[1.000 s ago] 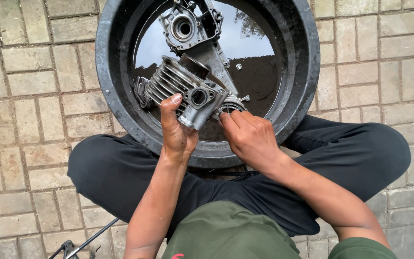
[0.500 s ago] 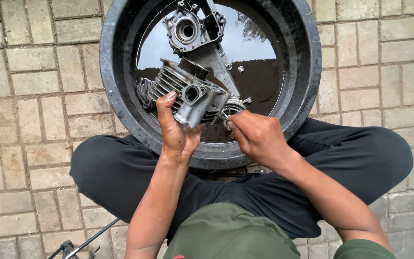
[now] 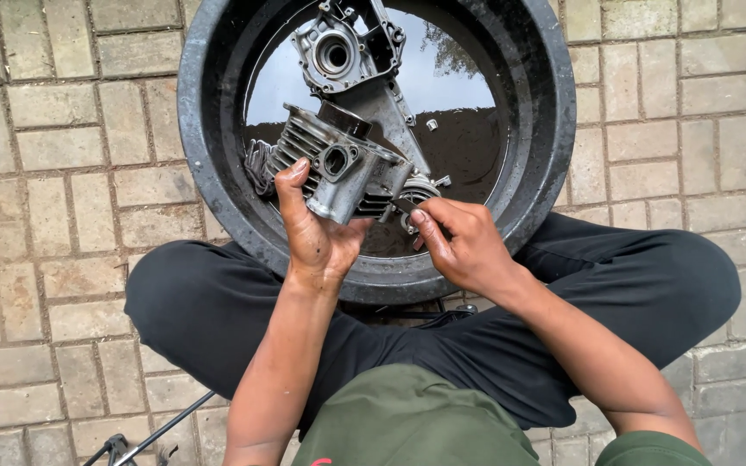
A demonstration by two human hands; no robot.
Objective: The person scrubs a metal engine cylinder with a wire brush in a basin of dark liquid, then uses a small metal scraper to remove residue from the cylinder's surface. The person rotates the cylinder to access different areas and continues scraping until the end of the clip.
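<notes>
Left hand (image 3: pixel 317 233) is clamped around the finned grey engine cylinder (image 3: pixel 338 173), lifting it over the near rim of the black tub (image 3: pixel 546 155). Right hand (image 3: pixel 464 246), fingers curled, pinches a small dark tool against the cylinder's right end, above the tub's dark liquid.

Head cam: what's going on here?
A person sits cross-legged on brick paving behind a black basin of dark liquid. The left hand holds a finned engine cylinder above the basin; the right hand works at its end with a small dark part, too small to identify. A metal engine casing lies in the liquid.
</notes>
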